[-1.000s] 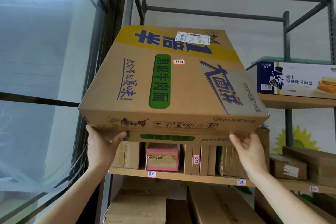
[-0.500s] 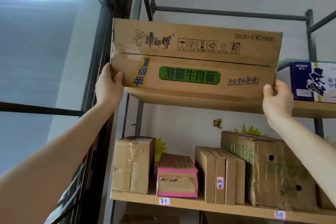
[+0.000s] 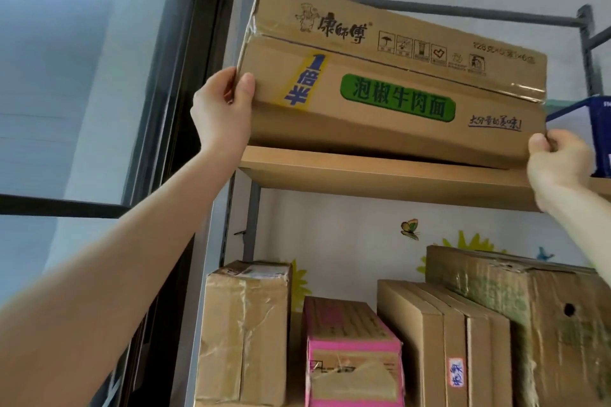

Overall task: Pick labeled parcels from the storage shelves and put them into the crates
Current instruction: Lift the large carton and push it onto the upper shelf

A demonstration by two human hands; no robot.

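Handling the wide noodle carton (image 3: 380, 86) well means moving both ends together: it sits along the front edge at the left end of the top shelf (image 3: 380, 172). The left hand (image 3: 221, 112) grips its left front corner, thumb on the printed face; the right hand (image 3: 558, 158) pinches the lower right corner. A blue box (image 3: 595, 129) stands just beside that end, so slide straight, not sideways.

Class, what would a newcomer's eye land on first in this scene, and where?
The large brown carton with a green label, tilted over the upper shelf board, dominates. The left hand grips its left edge, the right hand its lower right corner. Below, a pink box stands out.
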